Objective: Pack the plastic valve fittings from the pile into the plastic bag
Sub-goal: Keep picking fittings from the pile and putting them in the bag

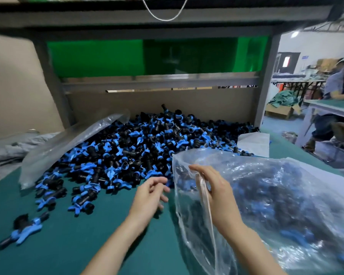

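Beside the pile (139, 147), my right hand (214, 193) grips the plastic bag (282, 187) by its rim; my left hand (150, 195), nearer the pile, hangs loosely curled, empty.

The plastic bag (298, 175) ran off the right and bottom edges, and the fittings (276, 201) inside showed only as a dark and blue smear through its film. The fingers (157, 182) of the left hand (147, 197) were blurred by motion.
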A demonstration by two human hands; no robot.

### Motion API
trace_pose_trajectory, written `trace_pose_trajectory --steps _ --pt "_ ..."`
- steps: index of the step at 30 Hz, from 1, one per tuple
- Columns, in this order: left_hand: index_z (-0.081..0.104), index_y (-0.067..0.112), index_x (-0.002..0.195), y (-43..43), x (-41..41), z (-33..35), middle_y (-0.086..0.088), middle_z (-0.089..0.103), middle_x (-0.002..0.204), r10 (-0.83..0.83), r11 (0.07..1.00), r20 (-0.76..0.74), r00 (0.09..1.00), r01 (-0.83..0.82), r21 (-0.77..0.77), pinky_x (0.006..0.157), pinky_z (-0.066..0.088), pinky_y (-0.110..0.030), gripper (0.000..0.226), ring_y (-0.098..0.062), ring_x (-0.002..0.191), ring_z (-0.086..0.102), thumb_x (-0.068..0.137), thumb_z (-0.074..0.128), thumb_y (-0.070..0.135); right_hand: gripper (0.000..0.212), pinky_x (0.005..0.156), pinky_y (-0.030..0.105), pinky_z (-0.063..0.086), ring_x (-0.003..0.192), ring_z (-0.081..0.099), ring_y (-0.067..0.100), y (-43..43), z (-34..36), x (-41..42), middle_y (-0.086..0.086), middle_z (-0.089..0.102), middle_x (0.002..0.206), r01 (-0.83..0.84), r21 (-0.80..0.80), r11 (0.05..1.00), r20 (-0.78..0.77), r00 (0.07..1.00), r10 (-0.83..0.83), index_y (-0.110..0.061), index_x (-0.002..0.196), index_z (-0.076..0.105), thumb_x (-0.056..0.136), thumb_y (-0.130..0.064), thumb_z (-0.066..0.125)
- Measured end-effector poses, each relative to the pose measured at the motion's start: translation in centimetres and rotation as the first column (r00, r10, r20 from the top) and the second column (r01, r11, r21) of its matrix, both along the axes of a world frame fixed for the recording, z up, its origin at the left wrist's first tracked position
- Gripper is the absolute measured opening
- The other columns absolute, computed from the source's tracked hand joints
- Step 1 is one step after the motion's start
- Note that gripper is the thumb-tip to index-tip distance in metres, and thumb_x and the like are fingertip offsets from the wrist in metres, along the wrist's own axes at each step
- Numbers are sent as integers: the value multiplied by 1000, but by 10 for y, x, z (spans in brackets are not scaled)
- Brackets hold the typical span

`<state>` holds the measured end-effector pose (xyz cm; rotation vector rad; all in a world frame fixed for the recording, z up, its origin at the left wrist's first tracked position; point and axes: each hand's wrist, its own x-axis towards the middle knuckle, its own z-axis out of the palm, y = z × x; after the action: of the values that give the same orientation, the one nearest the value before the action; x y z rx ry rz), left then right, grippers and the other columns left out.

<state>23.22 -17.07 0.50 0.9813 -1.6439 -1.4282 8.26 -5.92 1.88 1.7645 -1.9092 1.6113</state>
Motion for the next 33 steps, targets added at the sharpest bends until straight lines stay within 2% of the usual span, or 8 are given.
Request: trace_pose_trajectory --steps 4,8,13,21,26,28,31,33 --pt "57 40 96 -28 60 -36 13 64 91 313 888 264 912 -183 -421 61 45 -34 21 -10 76 58 101 46 23 43 94 22 47 112 56 -7 -4 -32 -5 -27 61 119 16 74 997 62 998 -20 -38 119 60 93 -3 59" --pt "62 22 114 -45 73 -36 3 62 110 667 639 294 685 -323 -698 90 40 -40 24 -22 107 47 98 47 13 52 95 23 45 112 56 -10 -5 -45 -17 -27 63 119 53 149 987 138 988 -74 -40 119 61 87 1 62" --pt "39 17 147 -65 72 -37 -5 47 144 643 737 582 498 -196 -647 104 31 -44 47 -28 130 38 100 43 15 57 96 25 45 112 58 -4 -6 -49 -19 -25 64 119 59 208 976 161 982 -94 -42 119 61 83 3 64" --pt "51 19 126 -71 69 -40 -5 58 126 664 712 570 484 -178 -679 96 36 -43 39 -27 118 48 97 50 44 46 94 26 46 112 58 -4 -8 -51 -19 -24 64 118 47 174 984 156 985 -75 -41 117 61 90 -3 64" --pt "60 16 117 -70 73 -38 -7 60 117 720 643 456 524 -256 -722 93 39 -44 28 -29 110 53 100 48 34 51 94 28 48 111 59 -2 -6 -51 -19 -23 65 118 54 184 982 155 984 -83 -42 118 61 87 -2 69" --pt "59 14 115 -69 73 -38 -4 61 113 717 622 360 597 -315 -717 91 41 -42 28 -27 108 53 101 45 33 54 95 30 49 111 60 -2 -6 -51 -19 -23 65 118 58 191 980 150 985 -87 -42 119 60 86 -2 71" --pt "54 24 111 -64 73 -38 8 56 104 578 726 191 794 -392 -565 84 41 -34 26 -18 105 50 102 38 42 56 95 29 48 111 59 -5 -7 -51 -19 -26 64 118 62 194 979 152 984 -92 -44 119 59 85 -2 71" --pt "52 33 107 -59 73 -38 12 56 103 502 780 118 857 -389 -491 80 38 -29 23 -13 99 52 101 36 48 56 94 27 48 111 58 -7 -7 -51 -19 -28 63 118 66 189 980 142 985 -94 -44 119 59 85 -1 70"
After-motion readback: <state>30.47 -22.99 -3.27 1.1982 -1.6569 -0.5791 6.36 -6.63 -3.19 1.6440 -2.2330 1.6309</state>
